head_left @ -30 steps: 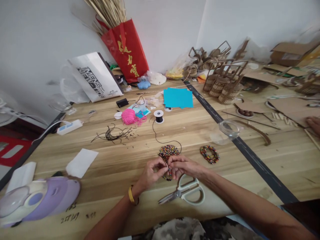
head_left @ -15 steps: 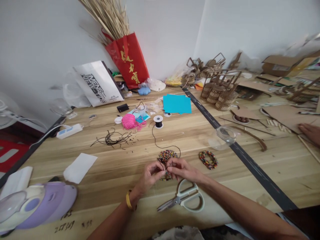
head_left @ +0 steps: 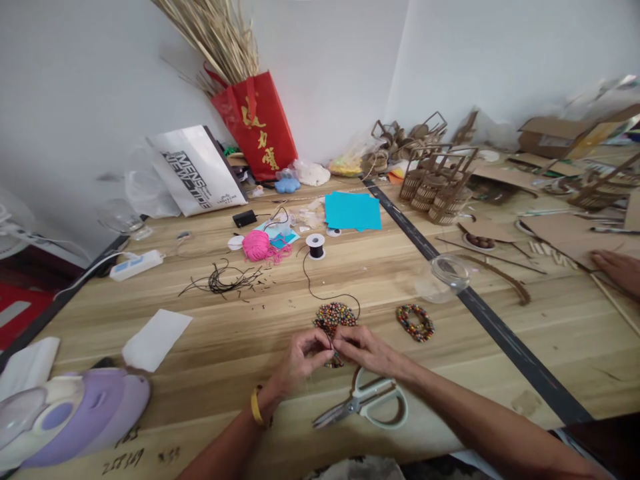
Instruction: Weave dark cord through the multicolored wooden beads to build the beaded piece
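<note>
My left hand and my right hand meet fingertip to fingertip, both pinched on a thin black cord. Just beyond and beneath them lies a heap of multicoloured beads, partly hidden by my fingers. A black cord curves from the beads back to a white spool of black cord. Close to my right wrist, scissors with pale handles lie on the table. A coiled beaded bracelet rests to the right of my hands. Exactly how the cord runs between my fingertips is hard to see.
Black cord pieces, pink yarn and blue paper lie farther back. A purple-and-white device stands at left. A clear round container, small woven baskets and another person's hand are at right.
My hands stay pinched together over the beads with only slight finger movement. The view has shifted a little; the things on the table lie as before.
</note>
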Demonstrator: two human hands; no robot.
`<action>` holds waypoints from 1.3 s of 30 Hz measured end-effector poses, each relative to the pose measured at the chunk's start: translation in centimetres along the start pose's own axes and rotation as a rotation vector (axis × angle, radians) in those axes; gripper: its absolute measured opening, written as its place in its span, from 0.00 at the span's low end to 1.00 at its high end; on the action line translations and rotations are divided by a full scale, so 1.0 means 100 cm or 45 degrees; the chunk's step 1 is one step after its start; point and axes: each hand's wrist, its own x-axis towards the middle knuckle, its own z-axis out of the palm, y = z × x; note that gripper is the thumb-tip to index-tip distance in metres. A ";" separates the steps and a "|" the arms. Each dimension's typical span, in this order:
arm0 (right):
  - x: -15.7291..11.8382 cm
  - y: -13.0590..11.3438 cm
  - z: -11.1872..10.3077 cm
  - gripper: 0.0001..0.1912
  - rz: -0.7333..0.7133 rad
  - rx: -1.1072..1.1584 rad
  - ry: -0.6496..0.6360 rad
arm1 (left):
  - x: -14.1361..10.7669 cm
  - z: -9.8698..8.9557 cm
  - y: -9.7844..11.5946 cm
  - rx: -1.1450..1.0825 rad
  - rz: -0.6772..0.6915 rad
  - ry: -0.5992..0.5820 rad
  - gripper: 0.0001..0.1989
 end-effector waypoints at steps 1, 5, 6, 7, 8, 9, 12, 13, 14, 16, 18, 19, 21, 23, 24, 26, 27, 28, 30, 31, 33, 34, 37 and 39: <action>0.000 0.000 0.000 0.20 -0.009 0.002 0.000 | 0.000 0.000 0.000 -0.001 -0.006 -0.006 0.16; -0.001 -0.002 0.002 0.16 -0.009 -0.001 0.026 | 0.000 0.000 0.001 -0.032 -0.022 -0.016 0.16; -0.002 -0.003 0.003 0.15 -0.004 -0.019 0.043 | 0.000 0.001 0.002 -0.042 -0.026 -0.017 0.16; -0.002 -0.004 0.004 0.14 -0.002 -0.041 0.060 | 0.001 0.001 0.002 -0.051 -0.030 -0.020 0.16; -0.002 -0.005 0.005 0.13 -0.004 -0.067 0.076 | 0.001 0.002 0.002 -0.058 -0.035 -0.023 0.16; -0.003 -0.006 0.006 0.13 -0.010 -0.096 0.095 | 0.001 0.002 0.002 -0.063 -0.038 -0.028 0.16; -0.003 -0.006 0.010 0.12 -0.040 -0.188 0.147 | 0.002 0.003 0.002 -0.072 -0.029 -0.041 0.16; -0.003 -0.006 0.011 0.11 -0.053 -0.215 0.159 | 0.002 0.003 0.002 -0.075 -0.026 -0.047 0.16; -0.003 -0.006 0.012 0.11 -0.066 -0.238 0.167 | 0.002 0.003 0.002 -0.077 -0.025 -0.054 0.16; -0.003 -0.005 0.012 0.11 -0.086 -0.266 0.166 | 0.002 0.003 0.003 -0.080 -0.042 -0.071 0.16; -0.003 -0.004 0.011 0.11 -0.079 -0.256 0.147 | 0.002 0.003 0.006 -0.079 -0.068 -0.078 0.16; -0.003 -0.003 0.009 0.12 -0.064 -0.238 0.133 | 0.002 0.003 0.007 -0.080 -0.078 -0.071 0.16; -0.003 -0.003 0.004 0.14 -0.024 -0.174 0.109 | 0.002 0.002 0.009 -0.093 -0.077 -0.038 0.16; -0.001 -0.002 -0.001 0.17 0.008 -0.096 0.133 | 0.002 0.002 0.011 -0.111 -0.057 0.004 0.15; 0.000 -0.002 -0.003 0.18 0.016 -0.051 0.163 | 0.002 0.002 0.011 -0.117 -0.047 0.019 0.15; 0.001 -0.002 -0.007 0.19 0.033 0.060 0.206 | 0.002 0.001 0.011 -0.124 -0.035 0.039 0.14; 0.002 -0.002 -0.008 0.20 0.047 0.110 0.204 | 0.003 0.001 0.011 -0.125 -0.033 0.044 0.14; 0.002 -0.002 -0.008 0.20 0.061 0.146 0.191 | 0.003 0.000 0.011 -0.129 -0.030 0.047 0.14; 0.002 -0.002 -0.006 0.21 0.075 0.152 0.143 | 0.003 0.000 0.010 -0.141 -0.027 0.044 0.15; 0.002 -0.002 -0.005 0.22 0.072 0.127 0.116 | 0.003 0.000 0.010 -0.147 -0.027 0.038 0.15; 0.001 -0.002 -0.001 0.23 0.051 0.065 0.071 | 0.004 0.000 0.009 -0.150 -0.030 0.019 0.15; 0.001 -0.003 0.000 0.24 0.044 0.041 0.056 | 0.003 0.001 0.009 -0.145 -0.037 0.010 0.15; 0.001 -0.006 0.004 0.24 0.041 -0.002 0.057 | 0.003 0.002 0.009 -0.129 -0.061 -0.005 0.15; 0.001 -0.007 0.005 0.25 0.038 -0.008 0.065 | 0.003 0.003 0.008 -0.126 -0.066 -0.006 0.15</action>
